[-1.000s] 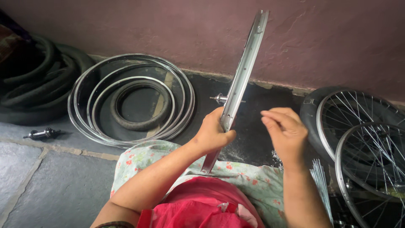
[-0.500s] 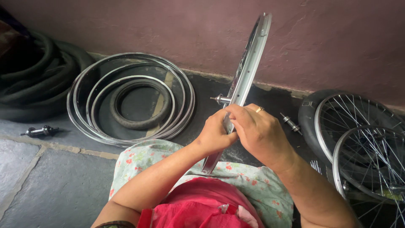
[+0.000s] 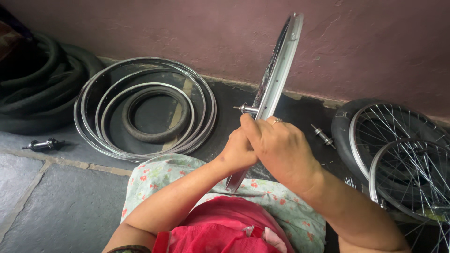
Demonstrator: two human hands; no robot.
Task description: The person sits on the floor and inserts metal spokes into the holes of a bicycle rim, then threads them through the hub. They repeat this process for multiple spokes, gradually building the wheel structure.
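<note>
Holding upright wheel rim (image 3: 276, 70) on lap; left hand (image 3: 239, 152) gripping rim, right hand (image 3: 281, 150) clasped over it near hub axle (image 3: 246, 109); judging spoke-fitting step, next needing steady rim.

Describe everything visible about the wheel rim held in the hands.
The wheel rim is a shiny, silvery metal hoop seen almost edge-on, standing upright and leaning toward the pink wall. A hub axle sticks out at its middle. The left hand and right hand both grip it near the hub. Its lower edge rests on the floral cloth over the lap.
</note>
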